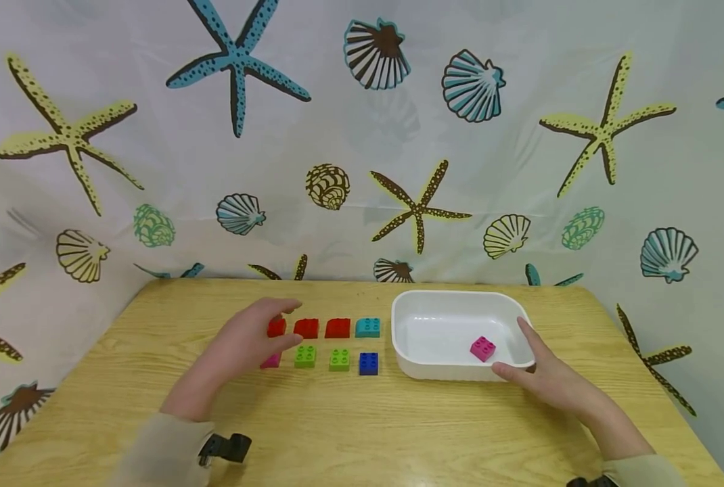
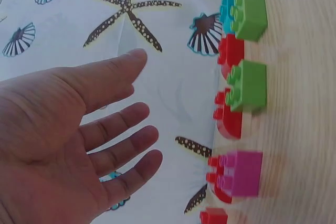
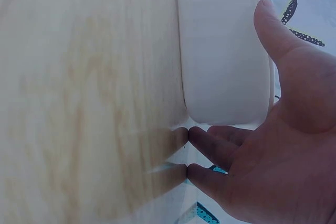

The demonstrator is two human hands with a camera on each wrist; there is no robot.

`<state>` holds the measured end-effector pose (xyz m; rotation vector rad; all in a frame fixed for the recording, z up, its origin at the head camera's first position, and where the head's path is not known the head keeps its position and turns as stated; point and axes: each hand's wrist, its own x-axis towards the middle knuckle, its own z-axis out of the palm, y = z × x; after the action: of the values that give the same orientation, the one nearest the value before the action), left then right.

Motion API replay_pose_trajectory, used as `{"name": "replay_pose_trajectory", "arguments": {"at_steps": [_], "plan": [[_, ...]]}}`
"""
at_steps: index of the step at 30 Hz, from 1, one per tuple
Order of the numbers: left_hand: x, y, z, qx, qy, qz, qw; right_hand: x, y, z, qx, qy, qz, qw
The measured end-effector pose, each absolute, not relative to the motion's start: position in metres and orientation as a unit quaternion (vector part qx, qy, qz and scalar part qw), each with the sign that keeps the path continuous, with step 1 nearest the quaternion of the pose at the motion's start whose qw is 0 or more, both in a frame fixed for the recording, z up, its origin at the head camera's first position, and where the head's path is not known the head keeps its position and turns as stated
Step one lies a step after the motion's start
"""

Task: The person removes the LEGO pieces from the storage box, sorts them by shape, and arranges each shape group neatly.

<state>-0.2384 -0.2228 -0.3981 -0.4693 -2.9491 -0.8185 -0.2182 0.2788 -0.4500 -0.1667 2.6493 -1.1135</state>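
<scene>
My left hand [image 1: 247, 341] hovers over the left end of two brick rows, thumb and fingers spread apart with nothing between them. Partly hidden behind it are a red brick [image 1: 276, 327] and a pink brick [image 1: 270, 361]; the left wrist view shows the pink brick [image 2: 245, 173] whole, with the palm [image 2: 47, 145] off to its side. At the white tub [image 1: 453, 372], my right hand [image 1: 547, 379] rests around the near right corner, thumb along the front and fingers at the end wall. Inside the tub lies another pink brick [image 1: 482, 348].
The back row continues with a red brick [image 1: 306, 329], another red brick [image 1: 337, 329] and a light-blue brick [image 1: 368, 328]. In front sit a green brick [image 1: 305, 356], a second green brick [image 1: 340, 360] and a blue brick [image 1: 369, 364]. A patterned curtain [image 1: 313, 230] hangs behind the wooden table [image 1: 362, 433].
</scene>
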Motion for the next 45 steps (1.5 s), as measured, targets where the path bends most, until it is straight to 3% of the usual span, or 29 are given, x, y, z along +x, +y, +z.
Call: {"name": "replay_pose_trajectory", "arguments": {"at_steps": [17,27,45], "plan": [[-0.247,-0.141,-0.394,-0.214,-0.926,-0.300,0.084,-0.219,0.279,-0.449,-0.052,0.912,-0.385,0.133],[-0.250,-0.094,-0.394,-0.247,-0.907,-0.331,0.082,-0.219,0.280,-0.450,-0.059,0.909,-0.392,0.131],[-0.258,-0.017,-0.411,-0.274,-0.905,-0.325,0.033,-0.220,0.281,-0.451,-0.057,0.907,-0.398,0.127]]}}
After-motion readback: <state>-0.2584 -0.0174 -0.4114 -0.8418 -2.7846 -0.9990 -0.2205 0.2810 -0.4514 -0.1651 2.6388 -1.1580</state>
